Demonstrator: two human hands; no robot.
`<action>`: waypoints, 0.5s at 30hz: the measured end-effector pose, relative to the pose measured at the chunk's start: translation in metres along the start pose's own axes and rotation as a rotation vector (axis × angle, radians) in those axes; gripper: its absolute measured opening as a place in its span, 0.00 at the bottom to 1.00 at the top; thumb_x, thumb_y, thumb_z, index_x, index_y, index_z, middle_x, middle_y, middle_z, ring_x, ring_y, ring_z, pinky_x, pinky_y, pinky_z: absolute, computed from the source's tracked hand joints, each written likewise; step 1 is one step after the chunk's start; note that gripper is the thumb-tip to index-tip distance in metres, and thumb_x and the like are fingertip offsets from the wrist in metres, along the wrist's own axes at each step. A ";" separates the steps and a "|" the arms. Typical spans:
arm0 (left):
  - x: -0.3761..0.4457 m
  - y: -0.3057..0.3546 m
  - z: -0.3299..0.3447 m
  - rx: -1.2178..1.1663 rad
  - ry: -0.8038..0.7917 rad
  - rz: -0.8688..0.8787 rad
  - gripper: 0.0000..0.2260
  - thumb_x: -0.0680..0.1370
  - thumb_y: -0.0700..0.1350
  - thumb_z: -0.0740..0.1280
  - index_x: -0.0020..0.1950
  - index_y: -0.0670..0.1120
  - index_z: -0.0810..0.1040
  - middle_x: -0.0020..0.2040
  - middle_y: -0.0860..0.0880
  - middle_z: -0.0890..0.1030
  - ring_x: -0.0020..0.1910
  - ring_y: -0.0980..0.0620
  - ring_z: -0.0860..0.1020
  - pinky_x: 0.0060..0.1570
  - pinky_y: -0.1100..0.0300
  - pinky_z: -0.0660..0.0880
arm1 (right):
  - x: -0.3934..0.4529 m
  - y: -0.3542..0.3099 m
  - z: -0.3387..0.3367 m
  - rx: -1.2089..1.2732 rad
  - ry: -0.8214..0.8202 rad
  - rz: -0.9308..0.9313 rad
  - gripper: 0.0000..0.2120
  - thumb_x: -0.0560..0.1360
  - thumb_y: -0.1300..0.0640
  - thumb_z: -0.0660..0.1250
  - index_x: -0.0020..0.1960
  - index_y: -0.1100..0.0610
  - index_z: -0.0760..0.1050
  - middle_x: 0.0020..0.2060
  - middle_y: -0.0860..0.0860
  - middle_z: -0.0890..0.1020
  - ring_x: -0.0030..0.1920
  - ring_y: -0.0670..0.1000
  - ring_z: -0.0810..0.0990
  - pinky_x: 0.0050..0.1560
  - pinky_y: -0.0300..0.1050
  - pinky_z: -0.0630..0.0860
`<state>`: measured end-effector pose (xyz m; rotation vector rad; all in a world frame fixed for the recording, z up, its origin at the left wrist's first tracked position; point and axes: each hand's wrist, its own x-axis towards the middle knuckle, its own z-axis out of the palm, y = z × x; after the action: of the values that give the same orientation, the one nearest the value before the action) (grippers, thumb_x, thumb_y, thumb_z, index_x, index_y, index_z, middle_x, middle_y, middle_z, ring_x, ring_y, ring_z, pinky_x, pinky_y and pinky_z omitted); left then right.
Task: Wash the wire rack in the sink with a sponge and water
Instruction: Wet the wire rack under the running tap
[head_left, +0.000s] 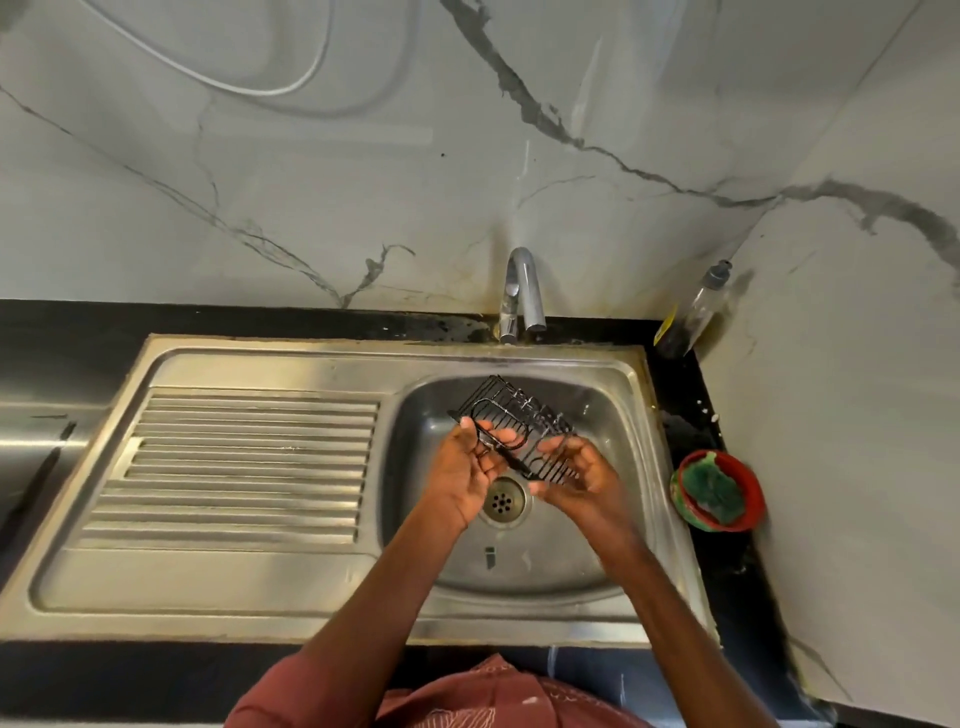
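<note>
Head view: rack (511, 422) is gripped by both hands (470, 475) (579, 475) over sink (636, 415); wet wire could be dropped.

We're in a home kitchen: a stainless-steel sink with a ribbed draining board (249, 457) sits in a black stone counter (311, 319), a chrome tap (522, 291) rises behind, white veined marble wall panels (363, 182) surround it, and a clear dish-soap bottle (693, 312) stands in the corner.

A clear bottle (696, 312) (dark cap) stands in the counter corner, beside the marble wall (311, 182).
</note>
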<state>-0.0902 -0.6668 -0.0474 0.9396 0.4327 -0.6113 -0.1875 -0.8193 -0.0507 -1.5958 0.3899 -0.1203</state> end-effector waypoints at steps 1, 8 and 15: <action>0.002 -0.002 0.001 0.050 0.011 0.026 0.15 0.87 0.50 0.58 0.51 0.42 0.77 0.39 0.41 0.86 0.40 0.44 0.87 0.48 0.50 0.82 | -0.002 -0.004 0.002 0.217 -0.006 0.154 0.22 0.68 0.56 0.80 0.59 0.56 0.78 0.57 0.50 0.84 0.59 0.50 0.82 0.60 0.50 0.77; 0.009 -0.013 0.000 0.287 -0.070 0.055 0.15 0.88 0.49 0.57 0.54 0.40 0.77 0.45 0.37 0.86 0.45 0.39 0.87 0.52 0.47 0.84 | 0.009 -0.006 0.019 0.388 0.346 0.509 0.14 0.71 0.61 0.78 0.52 0.59 0.75 0.40 0.56 0.84 0.44 0.54 0.81 0.43 0.50 0.79; 0.047 0.018 -0.016 0.661 -0.001 0.047 0.28 0.84 0.64 0.58 0.58 0.39 0.82 0.46 0.40 0.88 0.47 0.41 0.87 0.49 0.51 0.84 | 0.036 -0.015 -0.004 0.216 0.343 0.462 0.09 0.71 0.62 0.74 0.50 0.58 0.76 0.46 0.57 0.85 0.46 0.56 0.82 0.53 0.59 0.79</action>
<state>-0.0447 -0.6590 -0.0722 1.5724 0.2013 -0.7276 -0.1526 -0.8344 -0.0414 -1.2372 0.9691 -0.0774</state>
